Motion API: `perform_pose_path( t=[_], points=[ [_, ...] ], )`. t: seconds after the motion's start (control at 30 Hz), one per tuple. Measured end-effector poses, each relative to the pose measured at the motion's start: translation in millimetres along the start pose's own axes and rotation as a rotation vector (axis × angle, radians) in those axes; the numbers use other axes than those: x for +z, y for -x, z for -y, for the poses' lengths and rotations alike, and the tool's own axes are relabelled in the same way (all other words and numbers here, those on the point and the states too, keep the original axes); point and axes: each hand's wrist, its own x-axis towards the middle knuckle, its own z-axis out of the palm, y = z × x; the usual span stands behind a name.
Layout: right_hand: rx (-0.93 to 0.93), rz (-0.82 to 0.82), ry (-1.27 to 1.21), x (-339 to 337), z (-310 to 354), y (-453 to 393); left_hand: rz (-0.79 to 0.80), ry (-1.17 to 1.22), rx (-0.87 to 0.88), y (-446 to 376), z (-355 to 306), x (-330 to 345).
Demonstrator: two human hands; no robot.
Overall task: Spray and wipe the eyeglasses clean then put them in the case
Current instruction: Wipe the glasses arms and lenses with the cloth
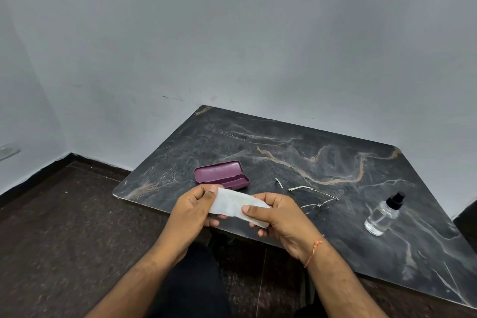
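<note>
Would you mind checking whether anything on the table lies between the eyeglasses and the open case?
Nothing visible does: bare table separates the eyeglasses from the open case. The spray bottle stands on the glasses' far side.

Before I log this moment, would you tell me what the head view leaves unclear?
- eyeglasses: thin and faint against the dark table; lenses' cleanliness unreadable, near part behind the right hand.
- case: front edge behind the left hand.
- cloth: ends covered by fingers.
- spray bottle: liquid level unclear.
</note>
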Motion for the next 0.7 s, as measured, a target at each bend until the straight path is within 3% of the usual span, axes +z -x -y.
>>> perform_pose_path(
  t=[0.17, 0.27, 0.5, 0.7],
  points=[
    [-0.033, 0.035, 0.125, 4.0, 18.9, -24.3, 0.023, -0.092, 0.044, -15.1, 0.9, -16.2],
    [-0.02, 0.039, 0.193, 5.7, 31.6, -43.4, -0.056, -0.174, 0.033, -30.1, -1.0, -25.8],
    [0.04, -0.026, 0.229, 5.5, 52.9, -92.8, -0.181, -0.196, -0.076, -67.7, 0.4, -43.8],
    [0.083, -0.143, 0.42, 2.3, 49.5, -125.8, -0.237, -0.344, -0.13, -92.3, 12.7, -53.5]
  ],
)
